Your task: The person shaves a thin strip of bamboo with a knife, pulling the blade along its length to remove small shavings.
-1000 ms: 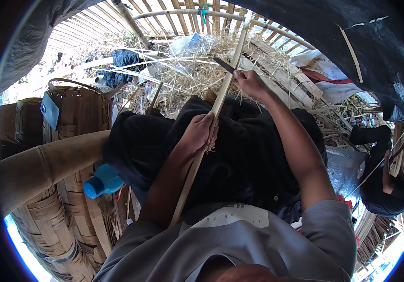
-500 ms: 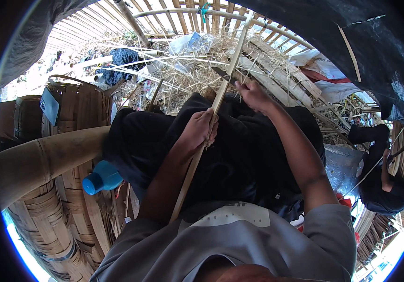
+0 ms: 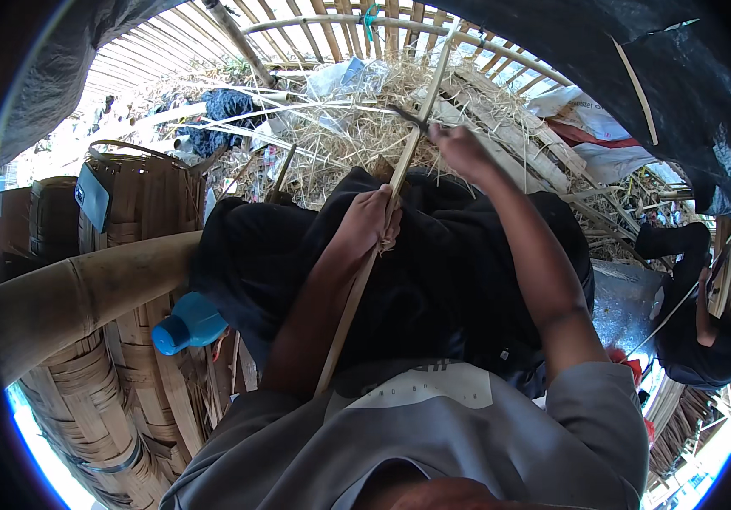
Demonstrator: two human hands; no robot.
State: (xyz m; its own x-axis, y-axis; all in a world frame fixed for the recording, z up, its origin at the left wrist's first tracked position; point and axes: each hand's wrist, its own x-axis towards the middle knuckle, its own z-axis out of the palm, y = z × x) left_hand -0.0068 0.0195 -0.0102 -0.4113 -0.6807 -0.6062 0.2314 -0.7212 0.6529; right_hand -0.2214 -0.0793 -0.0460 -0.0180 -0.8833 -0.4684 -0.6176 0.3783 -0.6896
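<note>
A long, pale bamboo strip (image 3: 351, 319) slants from my chest, across my lap, up toward the far fence. Over my lap my left hand (image 3: 371, 218) is closed round its middle part. Further up, my right hand (image 3: 461, 151) grips a knife (image 3: 409, 116) whose dark blade lies across the strip and points to the left. The knife's handle is mostly hidden in my fingers. Below my left hand a small frayed bit of fibre clings to the strip.
A thick bamboo pole (image 3: 85, 289) juts in from the left, over woven bamboo baskets (image 3: 76, 391). Beside my left leg lies a blue bottle (image 3: 187, 325). Straw and shavings (image 3: 323, 127) cover the ground ahead. Another person (image 3: 705, 340) sits at the far right with a long strip.
My right hand and the knife have shifted slightly up and left along the strip, and the blade is turned. My left hand keeps its hold.
</note>
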